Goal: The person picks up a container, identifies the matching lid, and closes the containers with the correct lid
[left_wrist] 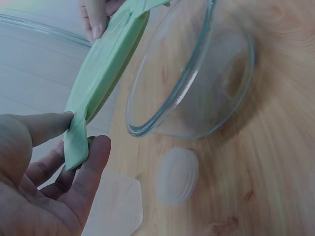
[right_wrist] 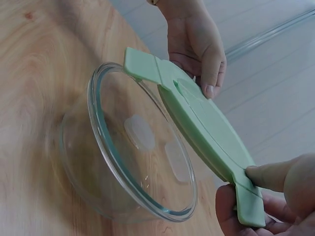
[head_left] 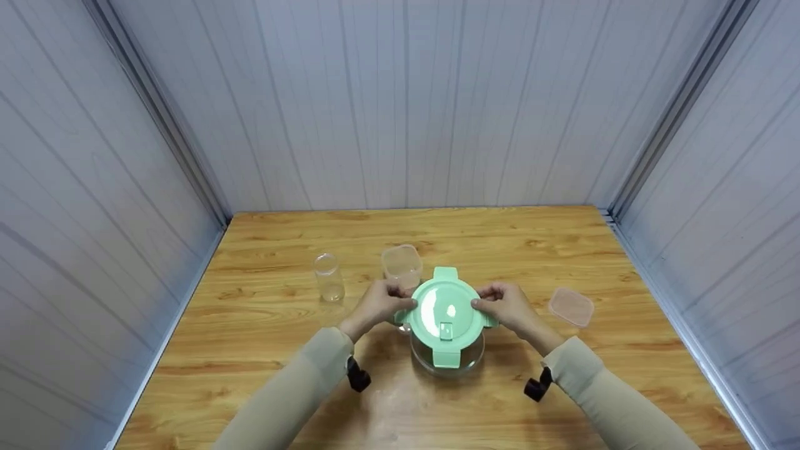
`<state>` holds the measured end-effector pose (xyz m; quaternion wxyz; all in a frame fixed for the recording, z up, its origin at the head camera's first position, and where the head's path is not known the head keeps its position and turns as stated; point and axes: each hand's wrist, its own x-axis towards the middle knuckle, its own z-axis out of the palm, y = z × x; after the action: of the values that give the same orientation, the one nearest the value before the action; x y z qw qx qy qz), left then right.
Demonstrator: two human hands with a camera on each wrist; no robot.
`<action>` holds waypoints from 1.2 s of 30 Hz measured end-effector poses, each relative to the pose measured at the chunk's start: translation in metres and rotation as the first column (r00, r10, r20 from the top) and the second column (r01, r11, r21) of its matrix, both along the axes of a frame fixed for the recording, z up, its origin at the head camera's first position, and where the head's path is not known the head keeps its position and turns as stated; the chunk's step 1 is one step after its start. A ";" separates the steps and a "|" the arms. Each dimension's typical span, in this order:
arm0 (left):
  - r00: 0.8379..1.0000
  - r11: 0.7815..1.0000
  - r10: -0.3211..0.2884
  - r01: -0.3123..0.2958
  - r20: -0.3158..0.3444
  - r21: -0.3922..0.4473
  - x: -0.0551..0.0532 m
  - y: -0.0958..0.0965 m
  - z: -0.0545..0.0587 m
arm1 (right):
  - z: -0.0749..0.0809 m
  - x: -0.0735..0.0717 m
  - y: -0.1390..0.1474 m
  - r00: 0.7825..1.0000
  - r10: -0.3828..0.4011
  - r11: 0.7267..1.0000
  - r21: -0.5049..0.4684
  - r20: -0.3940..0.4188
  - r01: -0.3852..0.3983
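Observation:
Both hands hold a round mint-green lid (head_left: pixel 461 315) with flap clips around its edge. My left hand (head_left: pixel 379 305) pinches the clip on the lid's left side, thumb on top and fingers below. On the opposite clip, my right hand (head_left: pixel 514 309) has the same kind of pinch. Under the lid stands a round clear glass bowl (right_wrist: pixel 106 169), its rim (left_wrist: pixel 184 81) uncovered in both wrist views. The lid hangs above that rim at a tilt, with a gap showing between them. Seen from the head, the lid hides most of the bowl.
Beyond the left hand stands a clear cylindrical jar (head_left: pixel 329 281). A translucent square container (head_left: pixel 402 259) is behind the lid, and a translucent square lid (head_left: pixel 571 307) lies at the right. A small round translucent piece (left_wrist: pixel 177 176) lies beside the bowl. Panel walls (head_left: pixel 406 106) enclose the table.

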<state>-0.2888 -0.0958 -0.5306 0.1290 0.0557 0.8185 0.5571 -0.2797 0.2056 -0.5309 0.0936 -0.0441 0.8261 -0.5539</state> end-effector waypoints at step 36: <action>1.000 0.999 -0.010 0.011 0.015 -0.037 0.026 0.006 -0.035 | -0.030 0.009 0.000 0.999 -0.040 0.981 0.187 -0.029 0.045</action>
<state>-0.2626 -0.0899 -0.5658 0.1392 0.0534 0.8274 0.5415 -0.2702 0.2057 -0.5606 0.0750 -0.0244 0.8766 -0.4747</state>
